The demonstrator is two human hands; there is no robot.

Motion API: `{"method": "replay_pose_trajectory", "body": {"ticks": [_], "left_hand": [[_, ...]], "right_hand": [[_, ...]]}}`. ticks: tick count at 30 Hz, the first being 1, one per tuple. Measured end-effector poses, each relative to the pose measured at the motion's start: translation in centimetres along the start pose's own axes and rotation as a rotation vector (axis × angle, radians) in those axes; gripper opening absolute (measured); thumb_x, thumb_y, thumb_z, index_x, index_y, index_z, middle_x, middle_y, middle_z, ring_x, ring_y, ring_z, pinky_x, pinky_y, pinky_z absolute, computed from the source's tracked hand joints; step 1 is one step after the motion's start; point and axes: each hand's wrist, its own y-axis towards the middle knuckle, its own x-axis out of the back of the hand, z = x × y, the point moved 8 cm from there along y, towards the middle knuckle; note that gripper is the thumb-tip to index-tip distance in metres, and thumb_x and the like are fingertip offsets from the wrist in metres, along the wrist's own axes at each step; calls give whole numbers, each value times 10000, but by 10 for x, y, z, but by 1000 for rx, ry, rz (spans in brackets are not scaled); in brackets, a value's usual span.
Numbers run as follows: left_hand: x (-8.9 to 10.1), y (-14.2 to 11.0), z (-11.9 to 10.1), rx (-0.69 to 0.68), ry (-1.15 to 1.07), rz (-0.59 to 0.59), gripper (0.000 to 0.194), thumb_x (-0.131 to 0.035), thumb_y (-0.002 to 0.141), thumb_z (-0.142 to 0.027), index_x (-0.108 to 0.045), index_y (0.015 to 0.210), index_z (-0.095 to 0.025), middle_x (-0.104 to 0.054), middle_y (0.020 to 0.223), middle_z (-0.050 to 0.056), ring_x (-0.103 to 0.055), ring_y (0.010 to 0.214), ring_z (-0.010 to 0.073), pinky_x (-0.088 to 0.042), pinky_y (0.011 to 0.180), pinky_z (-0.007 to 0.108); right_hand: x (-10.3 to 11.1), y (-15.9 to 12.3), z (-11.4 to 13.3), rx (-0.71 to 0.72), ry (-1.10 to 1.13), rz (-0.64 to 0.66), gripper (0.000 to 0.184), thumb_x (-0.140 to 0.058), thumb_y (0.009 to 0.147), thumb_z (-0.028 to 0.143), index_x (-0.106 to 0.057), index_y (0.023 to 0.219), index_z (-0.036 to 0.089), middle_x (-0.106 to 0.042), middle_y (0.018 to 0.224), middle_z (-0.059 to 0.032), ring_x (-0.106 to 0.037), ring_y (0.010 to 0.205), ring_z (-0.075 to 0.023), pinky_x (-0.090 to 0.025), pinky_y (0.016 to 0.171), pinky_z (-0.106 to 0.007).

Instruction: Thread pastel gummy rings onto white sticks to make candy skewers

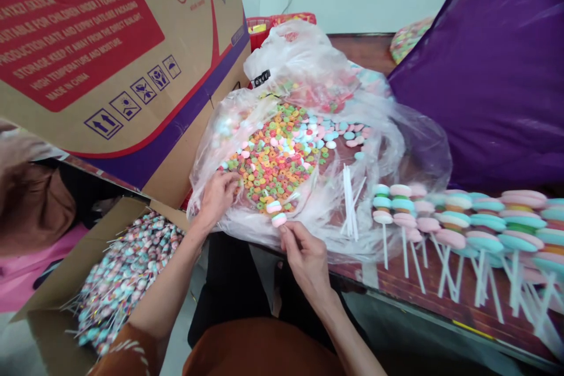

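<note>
My right hand [306,255] pinches a candy lollipop [277,214] just below its lowest pink-and-white piece; the stick is mostly hidden by my fingers. At the left edge of the candy heap is my left hand [218,195], its fingertips curled together; whatever is between them is too small to make out. Between and beyond the hands lie many small ring candies [273,164] in orange, green, yellow and red. Pink, blue and white button-shaped candies [339,132] spread to their right. All of these rest on a clear plastic bag [388,147].
White sticks [350,205] lie right of the heap. Finished candy lollipops [484,223] line the table's right front. An open carton [42,317] of small lollipops stands low left, below a large printed box [189,76]. Purple plastic [493,82] rises at the right.
</note>
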Motion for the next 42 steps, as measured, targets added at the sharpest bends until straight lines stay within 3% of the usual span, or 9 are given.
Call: {"method": "replay_pose_trajectory", "body": {"ticks": [3,7,10,14,22,28,34,38,42], "left_hand": [[-5,-1,2,-31,108,65,250,-624,752,-97,-750,946,-192,-610,943,55,-601,835,177,-504,837,325],[-1,1,2,28,42,29,164,-657,768,-166,-722,918,-168,-631,908,34,-570,716,143,-492,737,292],[0,11,-10,-12,-13,-29,199,-629,832,-220,-731,994,-169,-673,956,49,-597,777,158,-500,788,301],[-20,28,-33,-122,106,40,286,-575,843,-132,-745,1070,-169,-655,1032,91,-612,930,210,-487,905,345],[-33,37,-38,-63,316,68,321,-629,843,-168,-744,1136,-231,-593,1060,116,-583,1030,288,-465,908,392],[-26,35,-32,-102,167,-18,150,-628,820,-170,-719,939,-186,-596,1018,88,-571,961,230,-465,894,351],[-14,25,-16,-71,-116,-106,30,-619,802,-214,-609,803,-185,-596,805,-3,-527,716,139,-430,692,256],[-8,26,-13,4,-163,-133,96,-620,826,-275,-622,868,-188,-621,782,-15,-525,669,130,-411,653,249],[-2,37,-27,-78,5,-177,205,-566,899,-268,-696,1033,-182,-689,975,59,-593,880,194,-444,839,307]], "right_hand": [[-1,0,-2,-1,-5,-3,258,-493,976,320,-636,809,185,-479,575,52,-464,508,-93,-371,521,-204],[-2,1,-5,-2,-8,2,261,-496,979,321,-640,810,184,-480,578,51,-457,508,-92,-368,523,-204],[-2,0,-6,4,-2,2,258,-498,977,321,-647,820,181,-484,577,51,-462,508,-93,-368,522,-206],[-2,1,-5,-3,-6,-7,271,-500,975,334,-653,814,180,-480,574,49,-457,504,-95,-369,516,-207],[-2,2,-5,2,-7,-3,266,-504,975,341,-659,827,185,-488,584,47,-459,513,-98,-371,521,-209],[-2,2,-3,1,11,-6,277,-497,978,335,-639,793,185,-478,572,50,-457,509,-98,-363,515,-207],[-2,2,-4,7,15,0,264,-491,982,322,-661,839,181,-488,582,47,-459,511,-99,-367,522,-210],[-1,2,-5,9,-7,-12,266,-498,976,336,-671,845,183,-520,605,34,-466,524,-104,-367,520,-212],[-2,2,-5,14,-4,-8,268,-492,980,335,-656,828,189,-510,598,38,-458,517,-104,-364,515,-212]]}}
